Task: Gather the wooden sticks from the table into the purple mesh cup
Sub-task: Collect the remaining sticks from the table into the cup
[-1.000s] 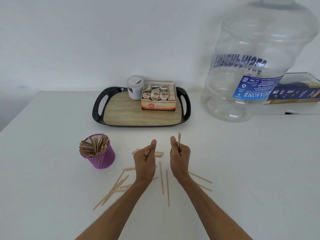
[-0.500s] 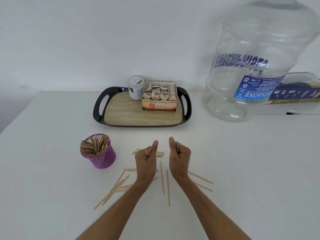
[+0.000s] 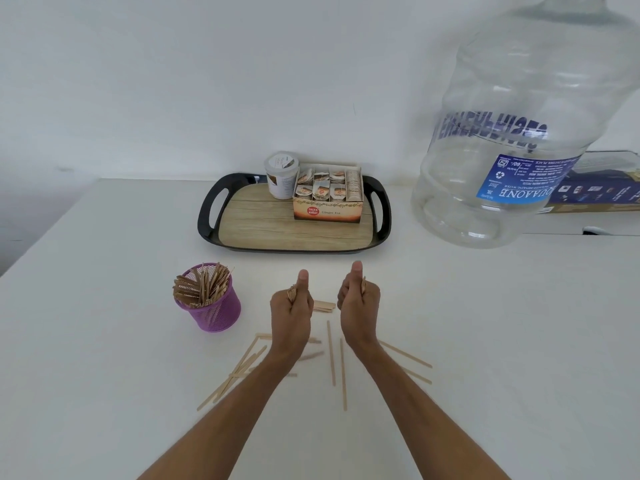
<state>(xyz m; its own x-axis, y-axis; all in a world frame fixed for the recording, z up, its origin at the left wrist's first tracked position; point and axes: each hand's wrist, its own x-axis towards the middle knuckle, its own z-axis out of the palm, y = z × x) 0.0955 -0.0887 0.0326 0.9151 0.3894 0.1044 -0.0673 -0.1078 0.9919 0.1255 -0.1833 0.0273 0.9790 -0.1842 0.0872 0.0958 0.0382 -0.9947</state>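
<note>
1. A white table [image 3: 104, 375] fills the view, seen from above and behind two bare forearms reaching forward.
2. A clear water jug [image 3: 519, 133] stands at the far right.
3. A black tray [image 3: 207, 216] with a wood-look floor sits at the far centre, carrying a tea box [image 3: 327, 211] and a small white tub [image 3: 281, 174].
4. The purple cup [image 3: 214, 311] stands upright left of the hands, well filled with sticks whose ends fan out above the rim.
5. The left hand [image 3: 291, 315] is clenched, thumb up, around a small bundle of sticks; only the bundle's tips show at the fist.
6. The right hand [image 3: 358, 306] is also clenched, thumb up, around a few sticks (only their tips show beside the thumb).
7. The cup lies to the left of both hands, and the left hand is nearer it.
8. Loose sticks [image 3: 332, 355] lie flat on the table under and around the wrists; two between the arms run lengthwise away from the person, others at left slant diagonally, and a short stack between the fists lies crosswise.
</note>
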